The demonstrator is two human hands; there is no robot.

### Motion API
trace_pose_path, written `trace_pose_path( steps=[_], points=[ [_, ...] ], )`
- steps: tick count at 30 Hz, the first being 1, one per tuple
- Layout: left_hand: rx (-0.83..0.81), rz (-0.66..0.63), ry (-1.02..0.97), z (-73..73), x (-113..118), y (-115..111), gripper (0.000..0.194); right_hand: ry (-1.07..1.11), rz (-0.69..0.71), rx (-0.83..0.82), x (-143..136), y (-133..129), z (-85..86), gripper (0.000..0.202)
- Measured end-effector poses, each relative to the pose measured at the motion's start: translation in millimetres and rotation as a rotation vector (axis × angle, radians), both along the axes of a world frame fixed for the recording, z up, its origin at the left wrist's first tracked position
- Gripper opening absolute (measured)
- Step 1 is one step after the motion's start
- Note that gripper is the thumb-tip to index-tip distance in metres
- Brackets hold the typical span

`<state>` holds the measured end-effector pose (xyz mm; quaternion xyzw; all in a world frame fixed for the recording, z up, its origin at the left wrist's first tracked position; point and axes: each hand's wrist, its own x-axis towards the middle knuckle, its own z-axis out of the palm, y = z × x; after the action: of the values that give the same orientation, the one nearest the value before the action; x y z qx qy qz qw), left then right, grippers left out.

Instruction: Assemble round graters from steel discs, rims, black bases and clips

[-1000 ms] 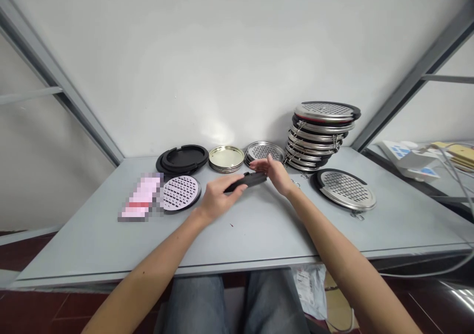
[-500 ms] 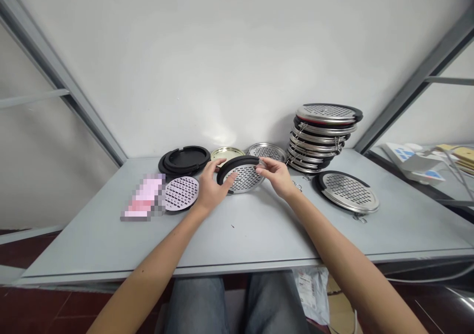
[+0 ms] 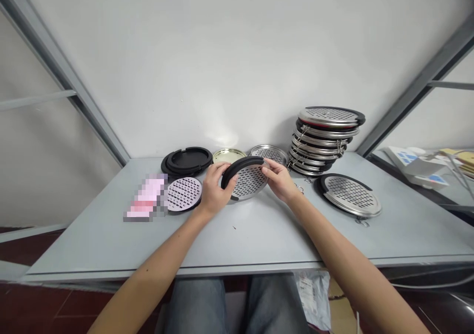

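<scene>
Between my hands is a round metal grater disc (image 3: 249, 182) with slotted holes and a thick black rim along its upper left edge, tilted up toward me. My left hand (image 3: 217, 188) grips the black rim, thumb in front and fingers behind. My right hand (image 3: 279, 178) pinches the upper right edge. Behind it lie a gold-coloured round lid (image 3: 228, 155) and another perforated metal disc (image 3: 269, 152), each partly hidden. To the left of my left hand rests a perforated disc with a lilac tint (image 3: 184, 194).
Black rings (image 3: 189, 158) lie stacked at the back left, near a pixelated pink item (image 3: 148, 196). A tall stack of graters (image 3: 326, 139) stands at the back right. A finished-looking grater (image 3: 350, 194) lies in front of it. Metal posts (image 3: 99, 122) flank the table (image 3: 259, 245).
The grater disc has tilted further upright, so its black rim arches higher. My left hand has shifted slightly right and turned with it. The whole view has moved a little.
</scene>
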<state>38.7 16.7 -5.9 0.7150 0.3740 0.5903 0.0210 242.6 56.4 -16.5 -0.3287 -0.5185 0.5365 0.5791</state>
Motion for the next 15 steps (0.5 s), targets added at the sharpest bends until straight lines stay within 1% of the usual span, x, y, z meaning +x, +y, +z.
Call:
trace_pose_path(
  steps=[4,6,8,10,13,15],
  points=[
    [0.009,-0.114,-0.039,4.1,-4,-3,0.032,-0.02,0.0,0.031,3,-5,2.0,0.055],
    [-0.013,-0.158,-0.071,2.8,-7,-3,0.037,-0.085,-0.054,0.068,10,-10,4.9,0.054],
    [-0.056,-0.166,-0.077,-0.2,-8,-1,0.036,-0.159,-0.15,0.089,23,-18,10.0,0.055],
    [-0.096,-0.173,-0.051,-3.6,-8,0,0.035,-0.173,-0.266,0.08,42,-28,18.3,0.055],
    [-0.121,-0.205,0.025,-7.1,-6,-2,0.034,-0.068,-0.478,0.022,82,-49,36.6,0.055],
    [-0.121,-0.224,0.077,-8.0,-6,-4,0.033,-0.04,-0.631,-0.065,114,-64,49.7,0.052]
  ],
)
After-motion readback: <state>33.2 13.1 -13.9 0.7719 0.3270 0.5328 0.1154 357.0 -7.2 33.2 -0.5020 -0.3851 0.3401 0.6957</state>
